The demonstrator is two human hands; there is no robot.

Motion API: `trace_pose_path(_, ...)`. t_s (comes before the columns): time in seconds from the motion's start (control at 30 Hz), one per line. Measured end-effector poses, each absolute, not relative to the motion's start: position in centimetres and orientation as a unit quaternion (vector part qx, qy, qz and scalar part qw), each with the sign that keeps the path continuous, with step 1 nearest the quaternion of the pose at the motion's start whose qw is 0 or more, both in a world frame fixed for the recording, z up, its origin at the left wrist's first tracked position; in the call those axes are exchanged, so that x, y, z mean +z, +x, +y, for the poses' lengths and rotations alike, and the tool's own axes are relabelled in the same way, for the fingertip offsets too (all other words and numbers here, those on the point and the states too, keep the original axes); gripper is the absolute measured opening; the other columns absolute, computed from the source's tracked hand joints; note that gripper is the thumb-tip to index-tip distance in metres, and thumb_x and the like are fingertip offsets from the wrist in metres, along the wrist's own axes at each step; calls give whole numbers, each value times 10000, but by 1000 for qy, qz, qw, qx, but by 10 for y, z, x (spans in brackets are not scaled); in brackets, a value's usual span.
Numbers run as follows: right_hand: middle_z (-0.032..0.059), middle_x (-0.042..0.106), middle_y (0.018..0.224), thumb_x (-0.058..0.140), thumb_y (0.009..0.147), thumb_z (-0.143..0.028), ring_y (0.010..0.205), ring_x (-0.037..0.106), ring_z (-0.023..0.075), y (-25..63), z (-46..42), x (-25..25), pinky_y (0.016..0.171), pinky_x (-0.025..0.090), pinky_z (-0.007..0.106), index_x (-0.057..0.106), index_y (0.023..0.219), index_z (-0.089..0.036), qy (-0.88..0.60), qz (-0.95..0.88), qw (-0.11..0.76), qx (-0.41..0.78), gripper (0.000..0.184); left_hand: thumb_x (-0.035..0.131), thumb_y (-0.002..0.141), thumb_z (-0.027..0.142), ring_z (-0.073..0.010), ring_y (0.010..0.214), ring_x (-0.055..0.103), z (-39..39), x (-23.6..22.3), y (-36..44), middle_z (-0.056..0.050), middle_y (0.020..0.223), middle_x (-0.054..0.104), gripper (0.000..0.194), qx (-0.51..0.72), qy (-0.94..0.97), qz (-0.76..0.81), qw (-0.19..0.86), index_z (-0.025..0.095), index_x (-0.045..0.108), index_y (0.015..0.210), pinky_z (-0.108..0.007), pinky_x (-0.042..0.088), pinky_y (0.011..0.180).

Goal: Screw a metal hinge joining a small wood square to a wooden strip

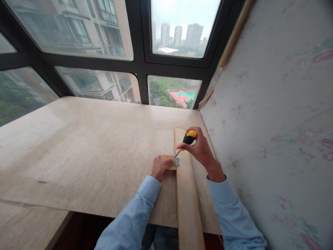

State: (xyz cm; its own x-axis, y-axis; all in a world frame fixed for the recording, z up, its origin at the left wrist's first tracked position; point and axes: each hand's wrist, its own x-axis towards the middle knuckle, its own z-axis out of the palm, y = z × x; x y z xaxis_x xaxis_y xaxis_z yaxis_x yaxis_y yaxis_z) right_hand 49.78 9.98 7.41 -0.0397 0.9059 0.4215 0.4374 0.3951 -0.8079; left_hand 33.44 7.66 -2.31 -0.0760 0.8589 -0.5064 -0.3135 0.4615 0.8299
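Observation:
My right hand (201, 147) is closed around the yellow and black handle of a screwdriver (189, 137). The screwdriver leans, its tip meeting a small metal hinge (177, 162). This hinge lies across the joint between a long wooden board (186, 187) and a short wooden block (166, 158) to its left. My left hand (160, 167) grips the block, with the thumb at the hinge's left edge. Whether a screw sits under the tip is too small to tell. The long board runs from the sill toward my body and sticks out past the near edge.
Beneath the work is a beige marble-patterned sill (104, 149), with a drop at its near edge. A wall with floral paper (260, 121) rises close on the right. Dark-framed windows (140, 66) stand behind. A small dark mark (42, 182) shows at left.

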Motion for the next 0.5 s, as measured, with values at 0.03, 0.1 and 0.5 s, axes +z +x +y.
trace_pose_path(0.03,68,641,1057,866,647,-536,877,640,223,495,101,71,842,567,410,492,1185,-248,-484,-682,489,248,716,810,461,149,-190,616,638,76,-22,334,-64,726,699,394,459,239,573,636,104,622,804,-301,518,570)
trace_pose_path(0.1,102,606,1230,797,761,-515,1095,622,243,494,102,66,991,519,447,365,1388,-272,-425,-696,484,317,798,810,458,154,-190,614,638,76,-22,335,-65,725,698,397,459,238,573,636,106,622,804,-302,518,567)
trace_pose_path(0.5,97,550,1411,615,954,-304,1296,558,250,506,90,84,1093,470,491,432,1451,-308,-276,-710,444,471,529,825,447,159,-192,615,644,78,-29,334,-70,732,699,437,468,236,559,643,97,612,824,-298,514,562)
